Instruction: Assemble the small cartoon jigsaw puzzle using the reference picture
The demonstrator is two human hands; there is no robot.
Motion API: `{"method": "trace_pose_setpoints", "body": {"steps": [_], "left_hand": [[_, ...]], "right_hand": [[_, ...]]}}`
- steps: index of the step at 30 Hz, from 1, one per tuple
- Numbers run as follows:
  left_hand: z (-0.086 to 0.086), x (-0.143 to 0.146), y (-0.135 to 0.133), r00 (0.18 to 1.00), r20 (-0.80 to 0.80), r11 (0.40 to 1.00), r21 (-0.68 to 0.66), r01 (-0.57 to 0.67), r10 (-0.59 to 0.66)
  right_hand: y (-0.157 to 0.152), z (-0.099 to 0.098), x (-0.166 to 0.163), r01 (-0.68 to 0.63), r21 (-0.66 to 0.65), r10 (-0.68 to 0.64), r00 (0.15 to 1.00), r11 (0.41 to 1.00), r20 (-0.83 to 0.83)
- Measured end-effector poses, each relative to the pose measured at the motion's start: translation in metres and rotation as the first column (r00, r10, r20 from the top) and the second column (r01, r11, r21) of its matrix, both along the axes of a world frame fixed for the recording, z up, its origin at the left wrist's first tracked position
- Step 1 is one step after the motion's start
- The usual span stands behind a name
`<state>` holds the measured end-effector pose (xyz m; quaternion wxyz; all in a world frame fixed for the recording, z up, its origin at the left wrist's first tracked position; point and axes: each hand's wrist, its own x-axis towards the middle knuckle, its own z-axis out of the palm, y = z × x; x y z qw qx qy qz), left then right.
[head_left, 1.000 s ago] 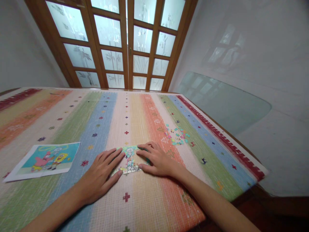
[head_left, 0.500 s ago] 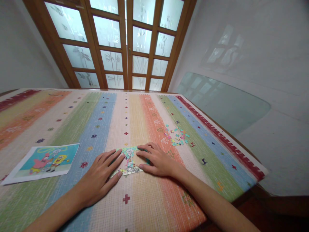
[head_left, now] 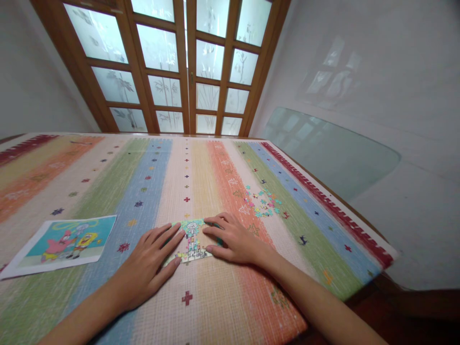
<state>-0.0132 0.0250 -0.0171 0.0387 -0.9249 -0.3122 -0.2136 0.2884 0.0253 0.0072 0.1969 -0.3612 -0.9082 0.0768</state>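
A partly assembled jigsaw puzzle (head_left: 192,239) lies flat on the striped tablecloth (head_left: 215,302), showing a pale cartoon figure and jagged piece edges. My left hand (head_left: 151,256) rests over its left side, fingers stretched out and lying flat. Over the right side lies my right hand (head_left: 230,238), its fingers spread and touching the puzzle. Both hands cover the puzzle's ends, so the pieces beneath them are hidden. Neither hand grips anything that I can see.
Loose puzzle pieces (head_left: 264,201) are scattered beyond my right hand. On the left lies a printed cartoon picture (head_left: 64,244) with a pink starfish and a yellow character. Wooden glass doors (head_left: 190,72) stand behind the table, and a glass panel (head_left: 334,148) is at the right wall.
Hardly anything differs. Both hands stay on the puzzle in nearly the same pose, and the whole view has shifted very slightly.
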Motion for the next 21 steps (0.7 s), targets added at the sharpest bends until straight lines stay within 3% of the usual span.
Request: {"method": "trace_pose_setpoints", "body": {"steps": [8,14,17,21], "left_hand": [[-0.002,0.0,0.0,1.0,-0.009,1.0,-0.021,-0.01,0.01],[-0.002,-0.001,0.0,1.0,-0.004,0.998,-0.067,-0.018,0.018],[-0.003,-0.002,-0.001,1.0,0.0,0.997,-0.071,-0.019,0.019],[-0.005,-0.001,-0.001,1.0,0.0,0.999,-0.048,-0.017,0.017]], "right_hand": [[0.001,0.001,0.002,0.029,-0.006,-0.029,1.0,1.0,-0.003],[0.021,0.005,0.028,0.214,0.08,-0.21,0.976,0.973,-0.06],[0.04,0.006,0.057,0.433,0.147,-0.41,0.898,0.889,-0.16],[0.062,0.004,0.105,0.736,0.13,-0.7,0.674,0.665,-0.237]]}}
